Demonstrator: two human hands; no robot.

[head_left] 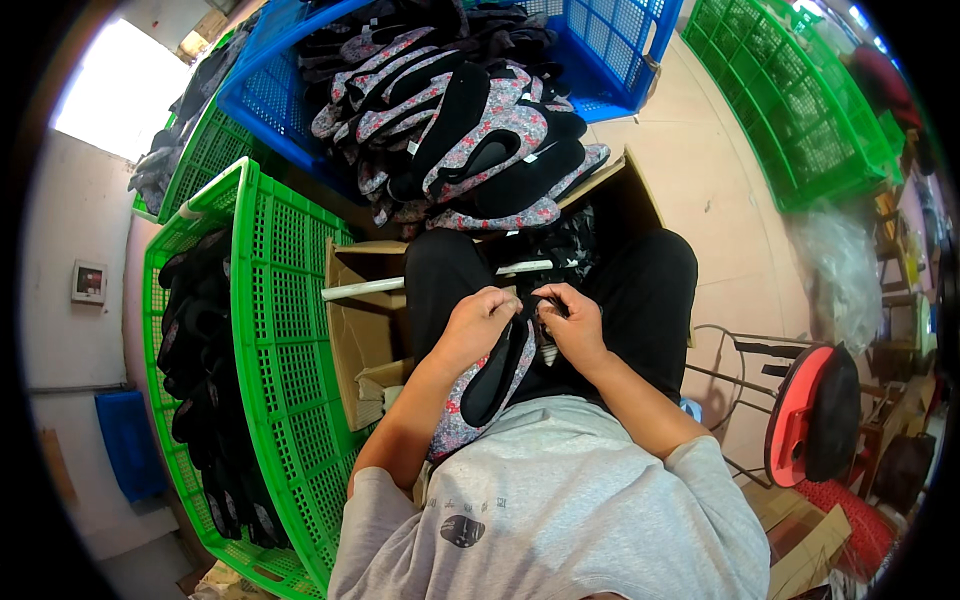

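Observation:
A floral-sided slipper (478, 392) with a black sole lies over my lap, pointing up between my thighs. My left hand (478, 326) is closed in a pinch at the slipper's far end. Close beside it, my right hand (572, 326) is also closed, thumb against fingers, by the slipper's dark edge; what sits between those fingertips is too small to make out. Just past my knees, a big heap of similar floral and black slippers (490, 130) spills from a tipped blue crate (280, 90).
An open cardboard box (365, 335) stands at my legs, with a white rod (365, 288) across it. On the left is a tall green crate (290, 350) of dark slippers. A green crate (790, 100) and a red-and-black round chair (800, 415) stand on the right.

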